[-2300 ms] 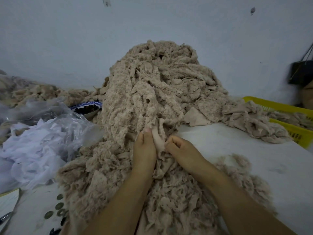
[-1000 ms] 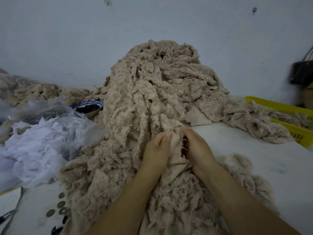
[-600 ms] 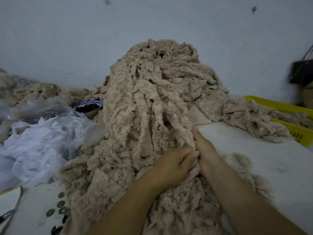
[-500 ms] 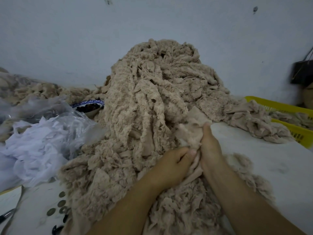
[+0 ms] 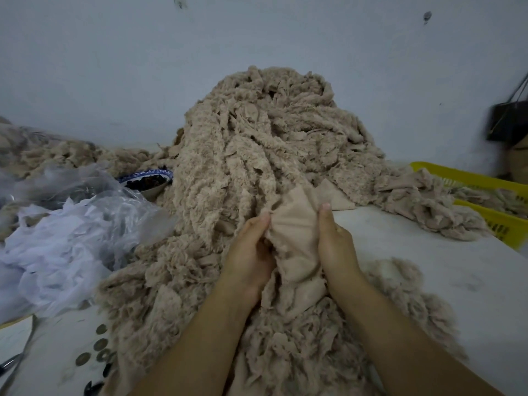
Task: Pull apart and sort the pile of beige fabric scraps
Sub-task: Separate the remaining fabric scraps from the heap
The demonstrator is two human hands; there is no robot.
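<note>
Both hands are in at the foot of the tall heap of fuzzy beige fabric scraps (image 5: 257, 144), which rises against the pale wall (image 5: 285, 38) at the middle of the white table (image 5: 443, 267) and spills down toward the camera. The left hand (image 5: 250, 252) grips the left edge of a smooth beige fabric piece (image 5: 295, 238), fingers curled, thumb tip up at the top corner. The right hand (image 5: 335, 247) pinches the opposite edge, thumb pointing up along it. So the hands are apart, and the piece spans the gap in gathered folds, just in front of the heap's base. Its lower end trails down onto the scraps between the forearms.

More scraps fan out under both forearms. Over on the right, a yellow plastic basket (image 5: 485, 181) holds further beige scraps, some draped over its rim. On the left sits a clear plastic bag of white cloth (image 5: 65, 238). Behind it is a blue-and-white bowl (image 5: 148, 181) with dark contents, tucked just beside the heap. A few round dark discs (image 5: 100, 344) lie on the table at lower left.
</note>
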